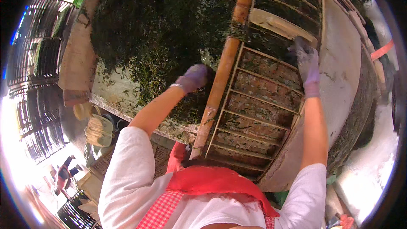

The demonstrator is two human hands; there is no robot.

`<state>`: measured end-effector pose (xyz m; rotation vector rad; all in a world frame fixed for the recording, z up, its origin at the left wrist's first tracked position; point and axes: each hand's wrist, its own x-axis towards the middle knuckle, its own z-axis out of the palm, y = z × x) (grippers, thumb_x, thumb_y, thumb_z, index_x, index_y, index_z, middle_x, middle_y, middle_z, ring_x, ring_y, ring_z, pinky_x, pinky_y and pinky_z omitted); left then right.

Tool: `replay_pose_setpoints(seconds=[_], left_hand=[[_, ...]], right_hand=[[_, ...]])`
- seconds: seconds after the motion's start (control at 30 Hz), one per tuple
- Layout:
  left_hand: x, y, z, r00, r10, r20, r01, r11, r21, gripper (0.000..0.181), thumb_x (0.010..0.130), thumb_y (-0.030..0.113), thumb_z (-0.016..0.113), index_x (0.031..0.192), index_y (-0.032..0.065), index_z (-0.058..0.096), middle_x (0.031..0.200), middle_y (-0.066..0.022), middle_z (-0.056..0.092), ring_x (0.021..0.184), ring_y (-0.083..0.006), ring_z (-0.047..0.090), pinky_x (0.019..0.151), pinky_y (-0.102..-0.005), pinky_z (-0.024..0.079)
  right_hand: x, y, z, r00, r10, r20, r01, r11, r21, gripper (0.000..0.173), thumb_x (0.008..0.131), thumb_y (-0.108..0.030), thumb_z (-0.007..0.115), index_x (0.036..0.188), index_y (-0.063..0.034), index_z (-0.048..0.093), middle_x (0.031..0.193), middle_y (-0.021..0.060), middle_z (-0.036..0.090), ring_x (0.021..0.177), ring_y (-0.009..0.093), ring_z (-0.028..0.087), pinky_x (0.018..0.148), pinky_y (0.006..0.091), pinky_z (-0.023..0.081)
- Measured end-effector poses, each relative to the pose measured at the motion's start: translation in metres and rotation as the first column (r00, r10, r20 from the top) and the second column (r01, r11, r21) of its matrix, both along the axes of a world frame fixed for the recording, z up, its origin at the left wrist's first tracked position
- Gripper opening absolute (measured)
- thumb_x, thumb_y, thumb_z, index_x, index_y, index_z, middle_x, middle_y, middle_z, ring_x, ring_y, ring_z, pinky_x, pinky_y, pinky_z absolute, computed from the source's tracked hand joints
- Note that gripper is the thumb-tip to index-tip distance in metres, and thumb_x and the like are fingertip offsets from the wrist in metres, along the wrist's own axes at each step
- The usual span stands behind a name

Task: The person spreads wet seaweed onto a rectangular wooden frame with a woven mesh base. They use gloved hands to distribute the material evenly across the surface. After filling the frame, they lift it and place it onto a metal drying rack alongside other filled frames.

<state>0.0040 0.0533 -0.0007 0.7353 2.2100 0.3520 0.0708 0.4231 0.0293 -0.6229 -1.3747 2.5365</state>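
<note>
My left hand (194, 75), in a purple glove, reaches into a heap of dark green leaves (165, 31) beside a bamboo pole (219, 73). Its fingers are hidden or lost in the dark. On the other side of the pole lies a ladder-like slatted wooden frame (259, 89). My right hand (303, 60), also gloved, with dark soiled fingers, is at the frame's right edge. Those fingers overlap the near right end of a pale wooden board (279, 25) that lies across the slats. Whether they grip it is unclear. Dark leaves cover the frame's far part.
The leaves rest on a pale slab (111, 84) with a raised rim (76, 60). A smooth pale ledge (340, 57) flanks the frame on the right. Dark slatted racks (38, 60) stand at the left. Below them are a pale container (100, 130) and another person (63, 176).
</note>
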Motion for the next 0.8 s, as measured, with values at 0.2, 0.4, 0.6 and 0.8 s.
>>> replay_pose_setpoints(seconds=[0.2,0.4,0.6,0.8], left_hand=[[-0.028,-0.014,0.166,0.825,0.474,0.308,-0.544,0.516,0.661,0.031,0.076,-0.006,0.053,0.107,-0.0008,0.057,0.103,-0.0088,0.062,0.084,-0.0165,0.060,0.071,-0.0272,0.050],[-0.027,0.046,0.267,0.932,0.320,-0.170,-0.007,0.485,0.875,0.028,0.080,0.006,0.054,0.106,-0.0017,0.057,0.088,-0.0088,0.065,0.070,-0.0167,0.061,0.062,-0.0252,0.049],[-0.009,0.175,0.231,0.961,0.230,-0.157,0.000,0.563,0.826,0.041,0.081,0.016,0.054,0.119,0.0015,0.048,0.111,-0.0125,0.055,0.098,-0.0204,0.050,0.086,-0.0344,0.037],[-0.002,0.150,0.090,0.585,-0.291,-0.757,0.596,0.787,0.158,0.069,0.068,0.004,0.058,0.132,0.0051,0.033,0.136,-0.0176,0.031,0.124,-0.0348,0.031,0.102,-0.0404,0.031]], right_hand=[[-0.003,-0.012,0.014,0.992,0.115,-0.050,-0.121,0.984,-0.134,0.034,0.092,-0.023,0.039,0.117,-0.0013,0.048,0.114,0.0094,0.054,0.103,0.017,0.052,0.091,0.0282,0.042],[0.041,-0.072,0.060,0.912,0.196,-0.361,-0.106,0.961,0.256,0.032,0.089,-0.020,0.048,0.114,0.0016,0.049,0.116,0.0108,0.054,0.104,0.016,0.051,0.092,0.0285,0.042],[0.069,-0.029,0.067,0.889,-0.276,-0.364,0.271,0.960,-0.066,0.036,0.086,-0.021,0.052,0.117,-0.0029,0.048,0.126,0.0116,0.046,0.113,0.026,0.045,0.092,0.0390,0.041],[0.078,0.064,0.020,0.986,-0.115,-0.119,0.102,-0.141,0.985,0.048,0.080,-0.014,0.060,0.122,-0.0044,0.039,0.123,0.0135,0.045,0.113,0.022,0.046,0.093,0.0332,0.041]])
